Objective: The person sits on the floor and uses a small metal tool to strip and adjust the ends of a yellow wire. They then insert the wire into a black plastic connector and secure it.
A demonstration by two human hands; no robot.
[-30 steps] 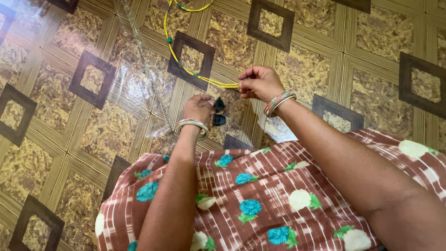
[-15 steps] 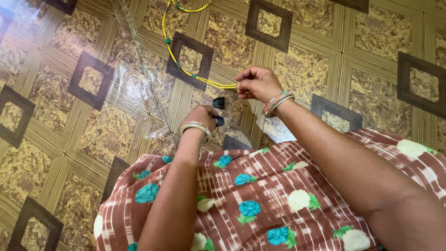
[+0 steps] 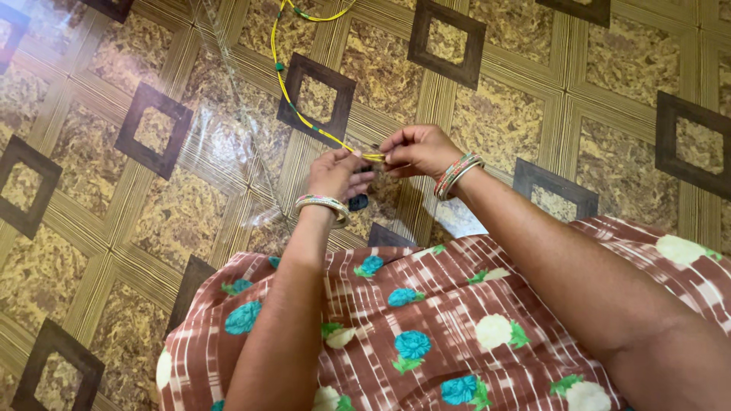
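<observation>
String (image 3: pixel 293 103) lies on the floor (image 3: pixel 114 228) beside clear plastic (image 3: pixel 228 144); left hand (image 3: pixel 335 173) and right hand (image 3: pixel 417 150) pinch its end.

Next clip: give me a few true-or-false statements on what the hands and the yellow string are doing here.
1. Both hands meet at the end of the yellow string. True.
2. The left hand rests flat on the floor. False: it is raised, fingertips at the string.
3. The right hand pinches the string's end. True.
4. The string is plain, with no beads. False: green beads sit along it.
5. Only the right wrist wears bangles. False: the left wrist has a bangle too.
</observation>
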